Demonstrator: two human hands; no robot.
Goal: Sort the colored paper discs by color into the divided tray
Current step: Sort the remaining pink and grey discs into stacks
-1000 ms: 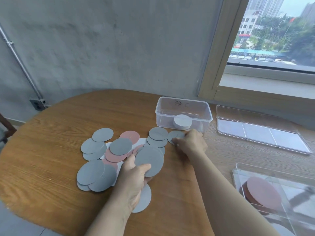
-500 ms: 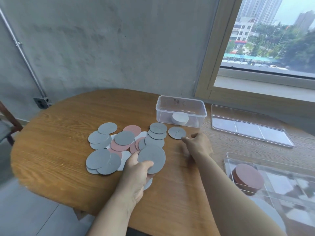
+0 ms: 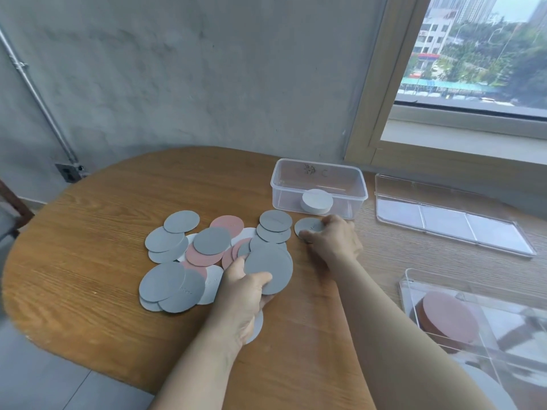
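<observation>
At mid-table lies the pile of grey, pink and white discs, loosely overlapping. Left hand sits at the pile's five o'clock edge, thumb on top and fingers beneath a grey stack, gripping it by its near rim. Right hand, at two o'clock from the pile, has its fingers curled onto a lone disc, thumb at one rim and fingertips at the other. I cannot tell whether that disc has left the wood. At four o'clock stands the tray, with a pink stack in one compartment. At one o'clock a tub holds white discs.

The discs look thin, light and bendy, and they lie flat against the wood. The best hold is probably at the rim: get a fingertip under it, then pinch. A held stack may fan out and slip if squeezed unevenly.
</observation>
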